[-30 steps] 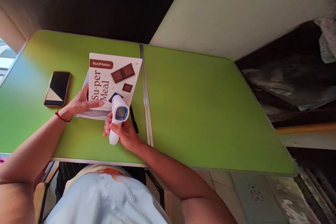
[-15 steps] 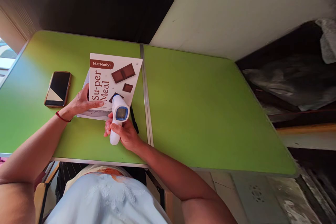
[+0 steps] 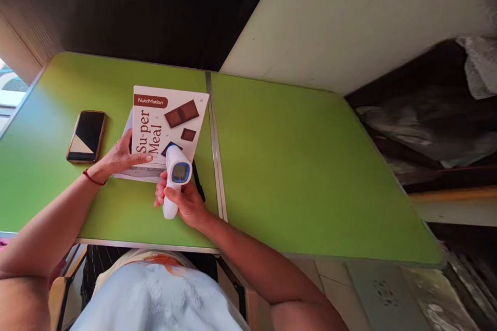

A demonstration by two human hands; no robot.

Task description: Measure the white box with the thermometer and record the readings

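In my left hand (image 3: 123,153) is the left edge of a white box (image 3: 155,114) printed "NutriMotion Su-per Meal" with pictures of chocolate pieces. My thumb lies over its front; the other fingers go behind the edge and are partly hidden. My right hand (image 3: 185,199) wraps round the handle of a white and blue infrared thermometer (image 3: 175,165). Its small grey screen faces me, and its front end overlaps the lower right part of the box. Printed paper (image 3: 135,172) lies beneath the box. A black pen-like item (image 3: 198,183) shows beside my right hand, partly covered.
A phone (image 3: 86,137) in a brown case lies left of the box. The green folding table (image 3: 310,176) has a metal seam (image 3: 216,155) down its middle. Beyond it are a dark panel (image 3: 135,10) and a pale wall (image 3: 310,20). Plastic-covered things (image 3: 430,129) stand at the right.
The whole view has shifted slightly, so the table and things appear a little lower. Both hands keep their hold on the box and the thermometer.
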